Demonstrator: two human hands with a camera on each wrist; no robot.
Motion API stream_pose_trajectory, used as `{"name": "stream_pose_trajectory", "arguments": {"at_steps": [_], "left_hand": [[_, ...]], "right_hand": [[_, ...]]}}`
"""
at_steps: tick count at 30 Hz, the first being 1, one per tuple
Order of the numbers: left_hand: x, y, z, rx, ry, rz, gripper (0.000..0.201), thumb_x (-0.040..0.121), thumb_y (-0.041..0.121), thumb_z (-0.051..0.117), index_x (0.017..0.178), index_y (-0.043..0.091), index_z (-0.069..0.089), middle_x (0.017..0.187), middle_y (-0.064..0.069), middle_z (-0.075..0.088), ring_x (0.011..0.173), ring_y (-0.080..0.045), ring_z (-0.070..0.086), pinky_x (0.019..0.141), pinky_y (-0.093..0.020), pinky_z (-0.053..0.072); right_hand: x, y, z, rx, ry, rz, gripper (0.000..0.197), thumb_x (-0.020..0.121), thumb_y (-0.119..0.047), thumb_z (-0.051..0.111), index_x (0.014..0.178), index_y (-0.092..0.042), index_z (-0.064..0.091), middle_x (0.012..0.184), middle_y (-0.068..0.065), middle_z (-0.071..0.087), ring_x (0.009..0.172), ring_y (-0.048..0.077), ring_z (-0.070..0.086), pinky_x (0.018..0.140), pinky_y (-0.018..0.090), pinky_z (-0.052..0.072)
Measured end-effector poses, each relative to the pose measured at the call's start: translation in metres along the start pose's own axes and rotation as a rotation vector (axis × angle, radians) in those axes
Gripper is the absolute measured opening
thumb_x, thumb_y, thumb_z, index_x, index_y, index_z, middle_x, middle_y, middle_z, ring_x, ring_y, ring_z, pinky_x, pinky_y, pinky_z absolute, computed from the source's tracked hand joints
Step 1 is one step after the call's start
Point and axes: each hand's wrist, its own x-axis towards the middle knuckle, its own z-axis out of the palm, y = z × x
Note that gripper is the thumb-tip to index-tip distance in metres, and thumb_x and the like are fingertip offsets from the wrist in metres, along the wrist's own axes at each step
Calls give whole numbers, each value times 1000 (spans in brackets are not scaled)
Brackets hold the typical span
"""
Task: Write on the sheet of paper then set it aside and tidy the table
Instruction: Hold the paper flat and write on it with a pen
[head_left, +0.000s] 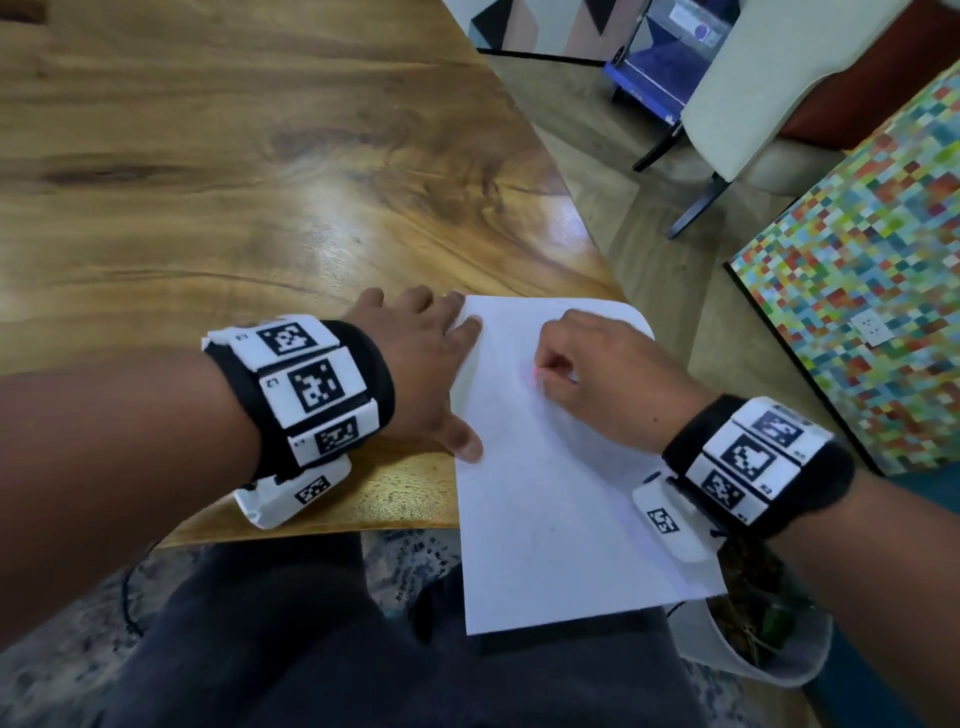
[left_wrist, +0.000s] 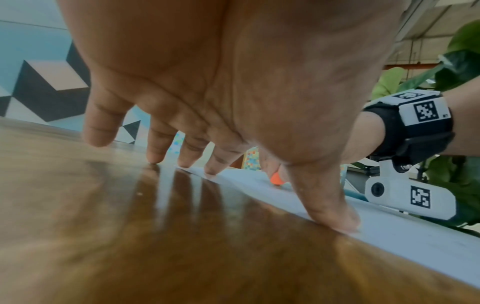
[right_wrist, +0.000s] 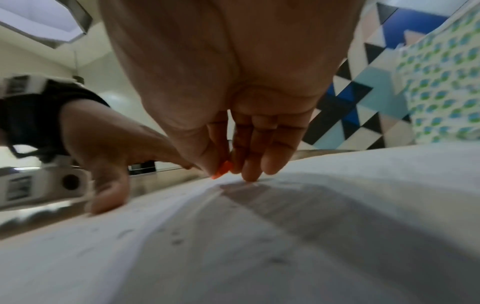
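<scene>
Head view: one sheet (head_left: 561, 483) of white paper, one wooden table (head_left: 218, 171), two hands. Sheet lies at the table's near right corner, long axis running toward the person, near end overhanging the edge above the lap. No writing on it that can be read; faint marks only, blurred. Left hand (head_left: 415, 374) spread flat, fingertips and thumb pressing the sheet's left edge. Right hand (head_left: 597, 374) curled, pinching a small orange-tipped marker (right_wrist: 223, 169), tip touching the sheet near its far end. Coded wristbands, one per wrist.
</scene>
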Motion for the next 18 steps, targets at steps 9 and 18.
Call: {"name": "stream_pose_trajectory", "arguments": {"at_steps": [9,18], "left_hand": [[-2,6,2,1,-3,-15,141,57,102,45,162,19,0,171,2,-6,156,-23,6,118,-59,21],[0,7,0,-6,-27,-26,142,57,100,49,162,18,0,171,1,-8,155,-24,7,115,-57,25]], "right_hand": [[46,1,-3,-63,3,40,11,91,-21,50,84,-18,57,88,0,56,83,24,56,75,43,51],[14,-19,-3,-115,-164,-257,15,94,-29,50,90,-19,61,90,-3,55,84,22,56,72,39,46]]}}
